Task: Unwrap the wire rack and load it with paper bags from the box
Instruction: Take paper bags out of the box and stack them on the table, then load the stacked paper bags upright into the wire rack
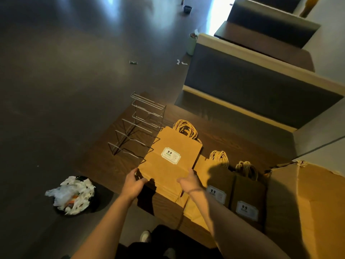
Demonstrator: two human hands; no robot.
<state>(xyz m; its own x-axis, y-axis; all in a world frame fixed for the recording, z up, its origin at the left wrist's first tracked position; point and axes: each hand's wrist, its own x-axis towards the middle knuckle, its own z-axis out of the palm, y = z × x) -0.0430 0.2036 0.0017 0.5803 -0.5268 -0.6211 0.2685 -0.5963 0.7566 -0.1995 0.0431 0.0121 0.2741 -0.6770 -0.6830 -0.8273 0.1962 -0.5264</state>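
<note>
Left hand [133,185]: at about 7 o'clock of the lifted stack; thumb and fingers curl round the stack's lower left corner and grip it.
Right hand [189,182]: at about 5 o'clock of the same stack; fingers closed on its lower right edge (a thin band sits on the wrist).
Held bags [169,165]: a flat bundle of brown paper bags, tilted, green-and-white label facing up, twisted handles at the far end, toward 12 o'clock.
Other bags [247,199]: lying flat on the table at 3 o'clock of the hands, two labels showing, partly in shadow; how many there are I cannot tell.
Box [308,202]: open cardboard, at 3 to 4 o'clock, just beside the lying bags.
Table [104,165]: dark wood grain, bearing bags and rack.
Bin [74,196]: on the floor at 9 o'clock of the hands, stuffed with white crumpled wrapping.
Wire rack [138,128]: bare metal, standing on the table at 11 o'clock; the held stack's far left edge overlaps its near end, though contact is unclear.
Benches [252,81]: dark padded seats, far off at 1 o'clock.
</note>
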